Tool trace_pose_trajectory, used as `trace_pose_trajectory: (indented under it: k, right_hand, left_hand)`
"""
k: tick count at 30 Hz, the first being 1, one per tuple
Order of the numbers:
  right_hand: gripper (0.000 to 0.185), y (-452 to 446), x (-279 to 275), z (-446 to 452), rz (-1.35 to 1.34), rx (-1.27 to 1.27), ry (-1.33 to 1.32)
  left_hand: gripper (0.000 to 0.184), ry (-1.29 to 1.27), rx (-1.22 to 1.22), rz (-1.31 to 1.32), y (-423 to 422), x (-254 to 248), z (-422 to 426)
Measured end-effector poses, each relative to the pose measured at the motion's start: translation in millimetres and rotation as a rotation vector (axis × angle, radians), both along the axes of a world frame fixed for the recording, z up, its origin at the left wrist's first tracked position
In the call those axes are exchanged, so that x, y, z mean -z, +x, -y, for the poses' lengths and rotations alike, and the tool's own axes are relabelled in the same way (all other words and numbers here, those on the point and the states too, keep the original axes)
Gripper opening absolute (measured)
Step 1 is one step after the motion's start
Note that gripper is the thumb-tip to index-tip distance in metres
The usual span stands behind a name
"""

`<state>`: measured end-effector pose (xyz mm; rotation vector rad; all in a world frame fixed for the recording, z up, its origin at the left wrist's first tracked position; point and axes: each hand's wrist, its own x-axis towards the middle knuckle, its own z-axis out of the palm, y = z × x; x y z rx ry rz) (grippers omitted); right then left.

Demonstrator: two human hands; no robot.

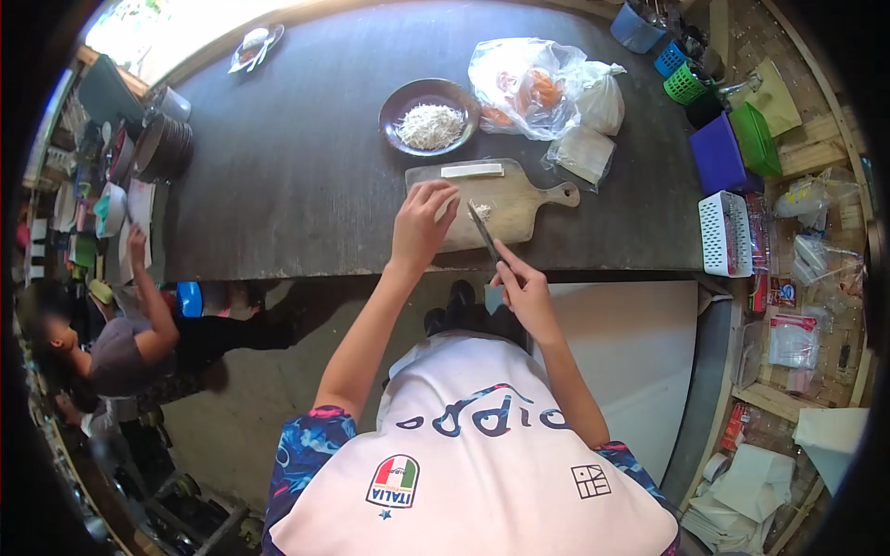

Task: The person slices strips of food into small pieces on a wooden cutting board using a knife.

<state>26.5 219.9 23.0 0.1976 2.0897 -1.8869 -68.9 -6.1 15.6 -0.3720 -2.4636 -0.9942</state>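
Observation:
My right hand [522,285] grips a knife [483,229], its blade slanting up and left over the wooden cutting board [513,222]. By the blade tip lies a small heap of pale shreds [479,212]. Over the board's left part hovers my left hand [425,219], fingers loosely bent, thumb apart, and no object visible in it. A flat white strip [472,170] rests along the board's far edge. Beyond the board, a dark bowl [390,128] holds a mound of white shreds [430,126].
Clear plastic bags with orange items [538,88] and a wrapped pale block [583,154] lie behind the board. A small plate [239,65] is far left. Baskets and a white crate [725,233] line the right side. Another person [139,343] works at left.

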Motion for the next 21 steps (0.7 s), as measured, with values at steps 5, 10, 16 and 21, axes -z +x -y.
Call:
trace_pose_trajectory:
  k: [5, 10, 16, 21]
  right_hand:
    - [0.046, 15, 12, 1, 0.016, 0.036, -0.093]
    - [0.045, 15, 13, -11, 0.017, 0.104, -0.094]
    - [0.044, 8, 12, -20, -0.001, 0.147, -0.096]
    - [0.045, -2, 10, -15, -0.023, 0.107, -0.106]
  left_hand:
    - [0.025, -0.26, 0.079, -0.006, -57, 0, -5]
    - [0.025, -0.311, 0.175, 0.123, -80, -6, -3]
    - [0.017, -0.254, 0.202, 0.25, -85, -12, 2]
    - [0.019, -0.214, 0.209, 0.288, -85, -15, 3]
